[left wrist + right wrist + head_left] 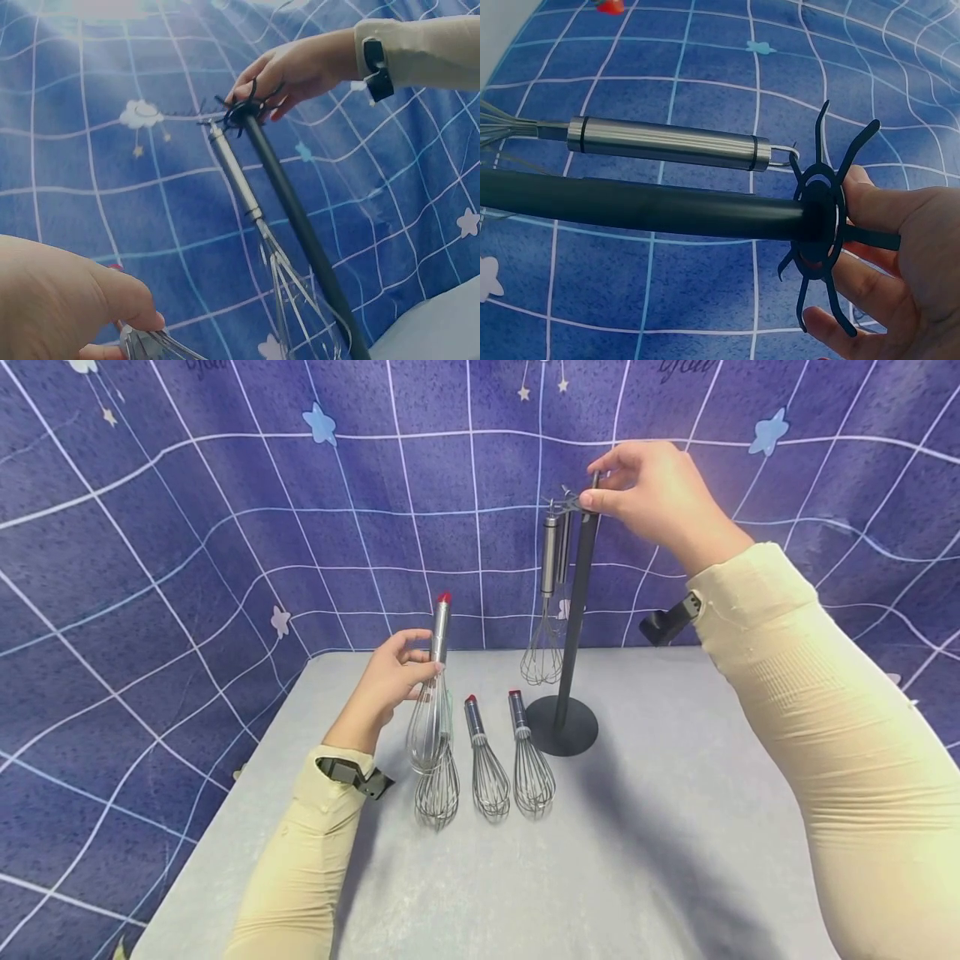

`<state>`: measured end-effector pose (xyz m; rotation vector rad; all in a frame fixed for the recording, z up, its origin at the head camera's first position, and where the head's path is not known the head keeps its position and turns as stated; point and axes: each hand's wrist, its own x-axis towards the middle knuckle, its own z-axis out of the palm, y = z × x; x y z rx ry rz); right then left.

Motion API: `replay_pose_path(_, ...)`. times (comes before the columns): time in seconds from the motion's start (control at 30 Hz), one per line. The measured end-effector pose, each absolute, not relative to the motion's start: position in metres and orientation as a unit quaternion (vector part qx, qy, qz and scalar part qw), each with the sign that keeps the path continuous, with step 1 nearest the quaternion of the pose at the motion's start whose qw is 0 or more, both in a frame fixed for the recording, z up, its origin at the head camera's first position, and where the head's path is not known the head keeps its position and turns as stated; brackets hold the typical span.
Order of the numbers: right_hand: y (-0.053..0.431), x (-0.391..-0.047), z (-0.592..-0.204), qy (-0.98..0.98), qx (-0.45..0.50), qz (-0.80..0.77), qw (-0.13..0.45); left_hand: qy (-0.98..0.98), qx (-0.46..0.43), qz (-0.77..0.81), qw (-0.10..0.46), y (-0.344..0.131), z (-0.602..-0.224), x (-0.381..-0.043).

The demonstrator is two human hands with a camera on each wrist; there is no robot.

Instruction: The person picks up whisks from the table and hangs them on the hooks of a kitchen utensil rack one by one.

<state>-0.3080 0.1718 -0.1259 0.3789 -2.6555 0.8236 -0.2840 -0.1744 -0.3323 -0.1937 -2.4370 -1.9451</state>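
Note:
My left hand (388,680) holds a metal whisk (440,625) upright by its handle, red tip at the top. In the left wrist view the thumb lies at that whisk's wires (161,346). At the upper right, my right hand (660,493) grips the hooked ring (842,217) at the top of a black stand (574,627), its fingers among the hooks. A steel-handled whisk (675,142) hangs by its loop from one hook, and a second handle (564,552) shows just behind it. The stand's round base (570,739) sits on the table.
Three more whisks lie side by side on the grey table (480,893): a left one (437,797) partly behind the held whisk, a middle one (490,781) and a right one (533,777) close to the stand's base. A blue gridded cloth (465,560) hangs behind.

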Motion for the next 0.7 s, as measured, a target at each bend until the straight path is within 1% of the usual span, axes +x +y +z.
replay_pose_path(0.43, 0.173, -0.308, -0.125, -0.934, 0.131, 0.289, 0.163, -0.771, -0.118, -0.623, 0.067, -0.148, -0.305, -0.278)
replay_pose_path(0.7, 0.172, -0.308, -0.124, -0.935, 0.131, 0.284, 0.165, -0.789, -0.172, -0.575, 0.135, -0.128, -0.288, -0.272)
